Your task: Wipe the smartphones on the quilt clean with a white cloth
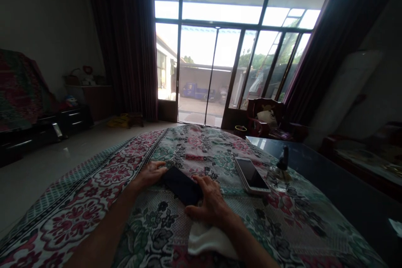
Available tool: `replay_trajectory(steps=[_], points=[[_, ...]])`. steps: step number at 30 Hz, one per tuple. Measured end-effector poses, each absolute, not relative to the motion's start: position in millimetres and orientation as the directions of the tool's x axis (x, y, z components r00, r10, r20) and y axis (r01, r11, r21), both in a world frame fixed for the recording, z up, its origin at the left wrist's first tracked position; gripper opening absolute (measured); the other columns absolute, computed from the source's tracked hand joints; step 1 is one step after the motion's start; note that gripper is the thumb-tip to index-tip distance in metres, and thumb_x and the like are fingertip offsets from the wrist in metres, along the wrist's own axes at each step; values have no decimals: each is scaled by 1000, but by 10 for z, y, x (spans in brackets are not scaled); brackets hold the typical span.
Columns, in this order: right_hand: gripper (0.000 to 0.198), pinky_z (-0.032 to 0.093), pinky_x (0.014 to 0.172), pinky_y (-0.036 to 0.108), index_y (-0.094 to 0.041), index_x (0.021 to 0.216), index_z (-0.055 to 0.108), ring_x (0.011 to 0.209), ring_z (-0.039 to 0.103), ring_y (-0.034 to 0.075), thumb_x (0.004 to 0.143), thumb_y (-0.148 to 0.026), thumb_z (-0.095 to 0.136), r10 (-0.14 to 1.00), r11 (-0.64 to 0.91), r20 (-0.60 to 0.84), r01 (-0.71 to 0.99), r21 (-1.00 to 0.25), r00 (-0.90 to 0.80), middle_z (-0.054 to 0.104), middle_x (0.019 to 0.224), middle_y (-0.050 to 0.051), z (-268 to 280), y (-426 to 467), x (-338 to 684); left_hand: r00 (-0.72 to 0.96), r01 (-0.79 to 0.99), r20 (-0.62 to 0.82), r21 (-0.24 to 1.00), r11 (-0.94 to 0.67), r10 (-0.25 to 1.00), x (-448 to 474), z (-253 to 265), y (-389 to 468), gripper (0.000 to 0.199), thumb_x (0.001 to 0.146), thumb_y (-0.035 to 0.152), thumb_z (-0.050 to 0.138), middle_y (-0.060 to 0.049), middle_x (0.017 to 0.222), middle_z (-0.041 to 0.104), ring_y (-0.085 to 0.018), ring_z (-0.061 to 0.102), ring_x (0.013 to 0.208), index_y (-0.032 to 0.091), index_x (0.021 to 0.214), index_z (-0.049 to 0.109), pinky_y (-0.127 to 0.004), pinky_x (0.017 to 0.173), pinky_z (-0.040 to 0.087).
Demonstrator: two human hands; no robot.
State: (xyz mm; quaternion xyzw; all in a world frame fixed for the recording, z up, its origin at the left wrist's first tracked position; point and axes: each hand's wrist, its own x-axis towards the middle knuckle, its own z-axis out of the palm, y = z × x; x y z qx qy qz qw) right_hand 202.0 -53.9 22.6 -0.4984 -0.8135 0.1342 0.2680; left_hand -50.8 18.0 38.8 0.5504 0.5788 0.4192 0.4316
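Observation:
A thin, dark blue-black rectangular thing lies slantwise between my two hands on the flowered cloth. It may be a phone, but the dim light hides its kind. At its far left end, my left hand grips the corner with its fingertips. My right hand is closed around the near right end, thumb on the near side and fingers on the far side. A white cloth lies partly under my right wrist. To the right rest a phone with a pale frame and a clear bottle with a black pump top.
The patterned cloth covers the table before me. A dark glossy tabletop adjoins on the right. Beyond stand a wooden chair with a stuffed toy, glass doors, and a small stool beside something yellow.

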Motion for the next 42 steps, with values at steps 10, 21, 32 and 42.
replay_trajectory(steps=[10,21,32,42], points=[[82,34,100,45,-19,133,47,110,49,30,59,-36,77,881,458,358,750,-478,-310,53,119,10,150,-556,1964,-112,61,-112,991,120,987,-316,271,174,47,61,25,72,-1,76,68,-16,63,68,10,105,66,-23,62,46],[79,40,96,45,-20,130,48,106,51,29,58,-34,77,885,422,411,745,-516,-217,54,112,10,132,-548,1931,60,-219,-192,955,201,980,-144,266,118,12,71,23,69,-2,80,70,-15,67,76,16,79,65,-23,68,51],[74,43,93,44,-20,123,52,103,52,28,58,-43,79,887,360,456,728,-583,-73,56,110,10,59,-569,1923,126,-232,-235,938,259,964,280,253,-31,20,90,15,55,-4,80,73,-17,71,62,21,110,56,-24,52,55],[32,41,98,43,-18,115,59,111,55,25,90,-35,51,756,432,654,730,-529,26,61,116,13,653,-536,2488,-10,-252,-206,948,197,979,483,446,46,16,86,5,51,4,60,66,-11,64,48,18,90,59,-20,49,53]])
